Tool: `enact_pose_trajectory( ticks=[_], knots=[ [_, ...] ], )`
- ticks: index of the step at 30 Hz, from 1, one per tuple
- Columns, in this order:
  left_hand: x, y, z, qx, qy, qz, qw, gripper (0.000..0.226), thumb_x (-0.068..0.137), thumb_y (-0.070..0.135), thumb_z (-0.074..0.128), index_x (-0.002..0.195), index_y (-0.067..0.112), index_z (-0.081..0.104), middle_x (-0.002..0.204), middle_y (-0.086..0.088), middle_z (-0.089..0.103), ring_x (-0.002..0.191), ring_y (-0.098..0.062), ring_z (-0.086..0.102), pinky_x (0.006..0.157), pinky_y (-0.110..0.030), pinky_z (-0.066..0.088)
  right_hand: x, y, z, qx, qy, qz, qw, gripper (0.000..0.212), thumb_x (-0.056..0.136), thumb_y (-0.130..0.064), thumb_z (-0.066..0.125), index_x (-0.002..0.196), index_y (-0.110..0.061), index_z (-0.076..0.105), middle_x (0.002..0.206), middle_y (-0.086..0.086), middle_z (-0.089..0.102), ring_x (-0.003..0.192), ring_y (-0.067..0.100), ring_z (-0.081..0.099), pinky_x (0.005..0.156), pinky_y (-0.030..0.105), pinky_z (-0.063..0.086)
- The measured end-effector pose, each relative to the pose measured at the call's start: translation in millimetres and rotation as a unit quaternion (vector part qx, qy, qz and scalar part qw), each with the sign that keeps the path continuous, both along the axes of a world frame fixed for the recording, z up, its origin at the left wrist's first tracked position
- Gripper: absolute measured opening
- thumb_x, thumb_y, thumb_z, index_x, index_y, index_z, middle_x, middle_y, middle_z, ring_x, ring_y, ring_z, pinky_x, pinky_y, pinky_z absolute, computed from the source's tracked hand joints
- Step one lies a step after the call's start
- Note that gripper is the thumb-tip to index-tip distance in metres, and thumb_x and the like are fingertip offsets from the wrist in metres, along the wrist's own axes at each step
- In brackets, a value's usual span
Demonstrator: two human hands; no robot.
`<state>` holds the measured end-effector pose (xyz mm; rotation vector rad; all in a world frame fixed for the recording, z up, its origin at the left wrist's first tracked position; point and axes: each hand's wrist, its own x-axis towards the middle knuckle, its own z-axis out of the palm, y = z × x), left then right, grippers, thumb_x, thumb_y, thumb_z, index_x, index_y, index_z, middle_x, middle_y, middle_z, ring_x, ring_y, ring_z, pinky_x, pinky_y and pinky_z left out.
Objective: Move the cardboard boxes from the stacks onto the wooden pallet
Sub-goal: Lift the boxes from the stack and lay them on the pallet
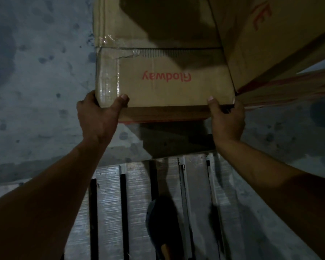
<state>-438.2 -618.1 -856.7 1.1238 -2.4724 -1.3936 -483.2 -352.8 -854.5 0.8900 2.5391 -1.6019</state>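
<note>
Head view. Cardboard box (167,87), red lettering upside down on top, clear tape along its left edge. Left hand (99,113) grips the box's near left corner, thumb on top, fingers curled under. Right hand (226,119) grips its near right corner the same way. Second box (158,21) touches the box's far side. Larger box (270,34) sits tilted against its right. Wooden pallet (109,203) lies on the stained floor (36,72), nearer than the box and below it; the box is not on it.
</note>
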Motion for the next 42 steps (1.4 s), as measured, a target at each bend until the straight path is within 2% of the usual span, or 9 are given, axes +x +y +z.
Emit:
enact_pose_trajectory(
  ticks=[4, 8, 11, 14, 19, 23, 28, 33, 42],
  knots=[
    [0, -15, 1, 0.018, 0.006, -0.008, 1.000, 0.063, 0.070, 0.060, 0.077, 0.112, 0.014, 0.073, 0.099, -0.003, 0.074, 0.076, 0.000, 0.068, 0.057, -0.009, 0.047, 0, -5, -6, -0.009, -0.003, 0.019, 1.000, 0.049, 0.084, -0.045, 0.077, 0.119, -0.019, 0.055, 0.112, -0.007, 0.060, 0.104, 0.013, 0.058, 0.078, 0.020, 0.044],
    [-7, -21, 5, 0.127, 0.018, -0.033, 0.991, 0.057, 0.083, 0.041, 0.078, 0.126, 0.006, 0.063, 0.109, -0.009, 0.074, 0.068, 0.007, 0.069, 0.050, -0.006, 0.044, -25, 9, -9, -0.055, -0.038, 0.080, 0.995, 0.083, 0.071, -0.063, 0.079, 0.137, -0.020, 0.053, 0.133, -0.002, 0.059, 0.120, 0.016, 0.058, 0.100, 0.030, 0.048],
    [-14, -18, 8, 0.228, 0.043, -0.044, 0.972, 0.059, 0.088, 0.027, 0.075, 0.139, 0.016, 0.047, 0.116, -0.007, 0.072, 0.084, -0.005, 0.075, 0.051, -0.016, 0.053, -41, 14, -4, -0.093, -0.047, 0.107, 0.989, 0.096, 0.071, -0.060, 0.082, 0.149, -0.021, 0.044, 0.141, -0.004, 0.057, 0.124, 0.011, 0.056, 0.108, 0.031, 0.045],
    [-11, -17, 9, 0.251, 0.052, -0.050, 0.965, 0.068, 0.084, 0.028, 0.079, 0.141, 0.030, 0.043, 0.123, -0.002, 0.070, 0.096, -0.015, 0.075, 0.060, -0.036, 0.058, -42, 14, -2, -0.121, -0.052, 0.135, 0.982, 0.078, 0.075, -0.050, 0.084, 0.142, -0.030, 0.050, 0.128, -0.013, 0.062, 0.114, 0.005, 0.060, 0.103, 0.034, 0.049],
    [7, -20, 18, 0.262, 0.064, -0.015, 0.963, 0.063, 0.082, 0.017, 0.081, 0.137, 0.026, 0.052, 0.117, -0.002, 0.072, 0.092, -0.017, 0.076, 0.059, -0.028, 0.058, -31, 10, 7, -0.171, -0.045, 0.144, 0.974, 0.079, 0.066, -0.045, 0.091, 0.136, -0.030, 0.057, 0.123, -0.008, 0.069, 0.113, 0.013, 0.066, 0.100, 0.045, 0.054],
    [40, -19, 37, 0.259, 0.074, 0.044, 0.962, 0.052, 0.083, 0.016, 0.079, 0.127, 0.029, 0.056, 0.101, 0.009, 0.076, 0.084, -0.012, 0.076, 0.059, -0.031, 0.061, -25, 0, 19, -0.175, -0.034, 0.188, 0.966, 0.069, 0.069, -0.039, 0.090, 0.131, -0.030, 0.059, 0.119, -0.008, 0.070, 0.109, 0.010, 0.068, 0.096, 0.034, 0.056],
    [96, -10, 61, 0.233, 0.084, 0.106, 0.963, 0.051, 0.081, 0.026, 0.082, 0.123, 0.037, 0.057, 0.110, 0.006, 0.072, 0.089, -0.013, 0.075, 0.067, -0.039, 0.062, -16, -13, 43, -0.156, -0.021, 0.273, 0.949, 0.058, 0.079, -0.031, 0.084, 0.129, -0.034, 0.056, 0.108, -0.022, 0.063, 0.094, -0.012, 0.060, 0.075, 0.009, 0.052],
    [162, 1, 90, 0.213, 0.124, 0.207, 0.947, 0.062, 0.077, 0.031, 0.084, 0.131, 0.029, 0.055, 0.115, 0.007, 0.068, 0.100, -0.014, 0.071, 0.067, -0.032, 0.061, 1, -38, 75, -0.152, -0.016, 0.374, 0.915, 0.066, 0.078, -0.034, 0.085, 0.137, -0.032, 0.055, 0.116, -0.014, 0.066, 0.103, 0.002, 0.063, 0.082, 0.025, 0.057],
    [317, 13, 137, 0.177, 0.189, 0.388, 0.884, 0.076, 0.067, 0.041, 0.091, 0.133, 0.034, 0.055, 0.121, 0.002, 0.069, 0.107, -0.027, 0.070, 0.075, -0.048, 0.062, 79, -121, 137, -0.193, -0.035, 0.551, 0.811, 0.055, 0.075, -0.029, 0.089, 0.124, -0.026, 0.066, 0.109, -0.001, 0.075, 0.097, 0.016, 0.074, 0.074, 0.034, 0.062]
  ],
)
